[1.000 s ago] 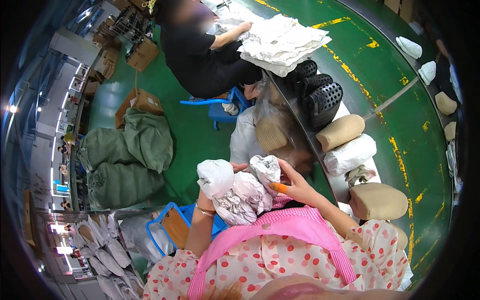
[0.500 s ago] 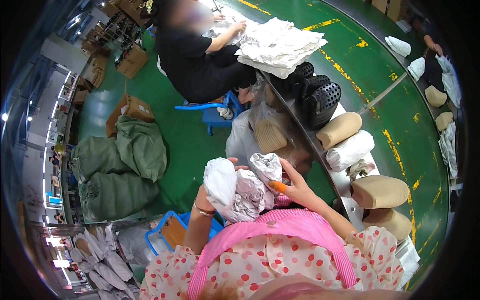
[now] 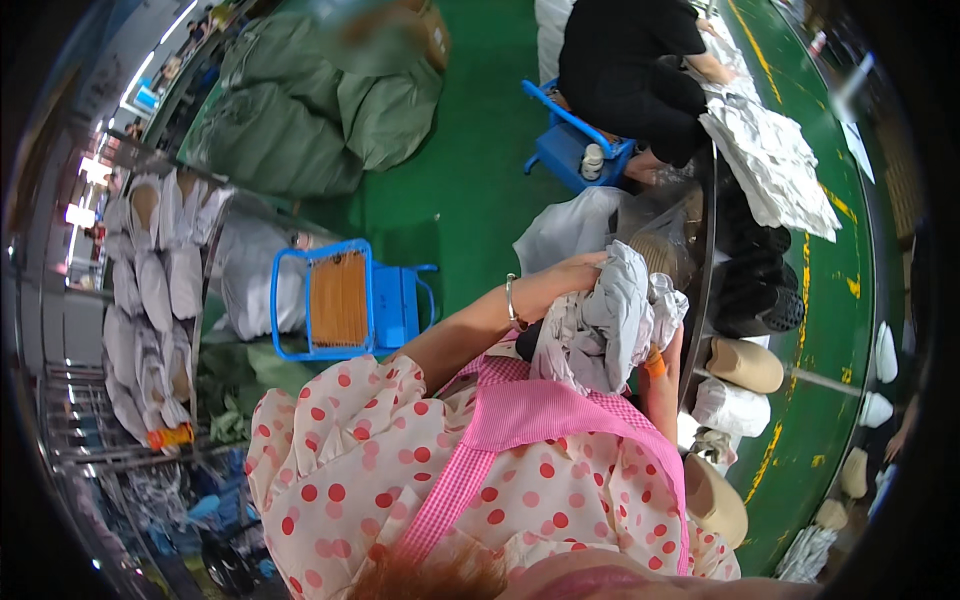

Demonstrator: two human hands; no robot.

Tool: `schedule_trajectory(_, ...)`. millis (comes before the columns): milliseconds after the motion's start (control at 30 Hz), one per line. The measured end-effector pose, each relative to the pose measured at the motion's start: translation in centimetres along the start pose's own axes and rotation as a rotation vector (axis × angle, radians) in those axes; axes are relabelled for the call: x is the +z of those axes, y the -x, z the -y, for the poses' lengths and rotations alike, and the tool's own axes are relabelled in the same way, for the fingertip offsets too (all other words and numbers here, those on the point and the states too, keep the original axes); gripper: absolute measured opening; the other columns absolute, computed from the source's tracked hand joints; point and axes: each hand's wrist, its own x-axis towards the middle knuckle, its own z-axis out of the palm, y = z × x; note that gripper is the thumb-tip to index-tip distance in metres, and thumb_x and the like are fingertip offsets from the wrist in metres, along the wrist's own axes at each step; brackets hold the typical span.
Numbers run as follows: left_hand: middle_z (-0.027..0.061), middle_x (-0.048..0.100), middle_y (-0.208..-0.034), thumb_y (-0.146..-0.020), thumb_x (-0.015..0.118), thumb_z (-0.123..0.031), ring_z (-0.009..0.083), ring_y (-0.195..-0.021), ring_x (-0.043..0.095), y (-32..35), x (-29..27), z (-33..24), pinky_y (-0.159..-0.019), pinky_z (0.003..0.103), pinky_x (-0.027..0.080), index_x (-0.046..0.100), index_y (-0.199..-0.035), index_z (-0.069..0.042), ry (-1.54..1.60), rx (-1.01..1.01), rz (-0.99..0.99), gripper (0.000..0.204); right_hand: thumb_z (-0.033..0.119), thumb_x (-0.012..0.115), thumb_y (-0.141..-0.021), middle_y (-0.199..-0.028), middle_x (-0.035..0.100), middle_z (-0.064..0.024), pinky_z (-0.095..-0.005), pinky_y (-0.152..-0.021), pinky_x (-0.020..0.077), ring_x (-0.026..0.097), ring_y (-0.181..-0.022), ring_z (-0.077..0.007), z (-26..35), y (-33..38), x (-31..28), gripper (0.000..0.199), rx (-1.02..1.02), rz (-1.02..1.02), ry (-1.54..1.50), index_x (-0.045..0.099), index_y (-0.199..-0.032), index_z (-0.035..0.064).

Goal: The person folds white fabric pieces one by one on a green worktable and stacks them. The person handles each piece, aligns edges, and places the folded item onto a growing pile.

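Note:
In front of my apron is a cluster of crumpled white paper-wrapped bundles (image 3: 605,325), pressed together; what is inside does not show. My left hand (image 3: 568,282), with a bracelet at its wrist, grips the cluster from the left, its fingertips partly hidden behind the paper. My right hand (image 3: 664,378) holds it from the right side, with an orange band (image 3: 655,362) round one finger; most of its fingers are hidden by the paper.
Beige slipper-shaped pieces (image 3: 745,364) and a white-wrapped one (image 3: 732,406) lie along the line on the right. Ahead, a person in black (image 3: 630,75) sits by stacked white paper (image 3: 775,165). A blue chair (image 3: 372,300) stands left, green sacks (image 3: 275,135) beyond; wrapped shoes (image 3: 152,285) fill a rack.
My view and body have turned to the left, so the rack and blue chair show more fully. My hands have drawn the separate-looking bundles closer together, and my left hand has moved to their far side.

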Motion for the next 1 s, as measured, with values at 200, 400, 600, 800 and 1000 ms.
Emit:
schedule_trajectory(200, 0.0053, 0.054, -0.117, -0.089, 0.048, -0.02, 0.0127, -0.105, 0.052, 3.1, -1.0, 1.2, -0.091, 0.028, 0.042, 0.048, -0.122, 0.0, -0.194, 0.322, -0.097, 0.038, 0.014, 0.061, -0.085, -0.143, 0.03, -0.0127, -0.0348, -0.107, 0.0213, 0.029, -0.132, -0.0239, -1.2, -0.7, 0.2, 0.071, -0.078, 0.2, 0.06, 0.02, -0.141, 0.0027)
schedule_trajectory(400, 0.0101, 0.052, -0.122, -0.082, 0.065, -0.016, 0.0196, -0.114, 0.048, 4.8, -1.8, 2.9, -0.098, 0.034, 0.037, 0.048, -0.124, -0.001, -0.734, 0.726, -0.276, 0.047, 0.01, 0.06, -0.085, -0.141, 0.033, -0.0123, -0.0333, -0.106, 0.0219, 0.031, -0.131, -0.0225, -1.6, -1.9, 1.3, 0.068, -0.106, 0.176, 0.209, 0.022, -0.141, 0.0017)
schedule_trajectory(600, 0.0059, 0.052, -0.122, -0.08, 0.067, -0.009, 0.0159, -0.111, 0.05, 7.0, -0.8, 3.6, -0.096, 0.032, 0.04, 0.046, -0.127, -0.003, -0.454, 0.679, -0.315, 0.052, 0.005, 0.058, -0.084, -0.14, 0.035, -0.0119, -0.0323, -0.105, 0.0225, 0.033, -0.129, -0.0214, -1.7, -1.6, 2.0, 0.066, -0.097, 0.248, 0.267, 0.024, -0.14, 0.0009)
schedule_trajectory(800, 0.004, 0.053, -0.12, -0.089, 0.055, -0.016, 0.0145, -0.108, 0.052, 7.5, -0.5, 2.6, -0.096, 0.032, 0.042, 0.047, -0.126, -0.004, -0.203, 0.353, -0.403, 0.04, 0.0, 0.06, -0.079, -0.136, 0.039, -0.0099, -0.0313, -0.103, 0.0273, 0.037, -0.124, -0.0193, -1.7, -1.2, 1.3, 0.069, -0.112, 0.212, 0.31, 0.027, -0.14, 0.0022)
schedule_trajectory(1000, 0.0069, 0.062, -0.083, -0.077, 0.055, -0.02, 0.0216, -0.08, 0.06, 3.4, 3.6, -2.8, -0.074, 0.034, 0.046, 0.063, -0.087, -0.009, -1.41, 0.277, -0.478, 0.017, -0.001, 0.064, -0.079, -0.137, 0.035, -0.0074, -0.0296, -0.104, 0.0262, 0.034, -0.126, -0.0161, 0.7, -1.0, 2.7, 0.075, 0.036, 0.345, 0.092, 0.024, -0.141, 0.0041)
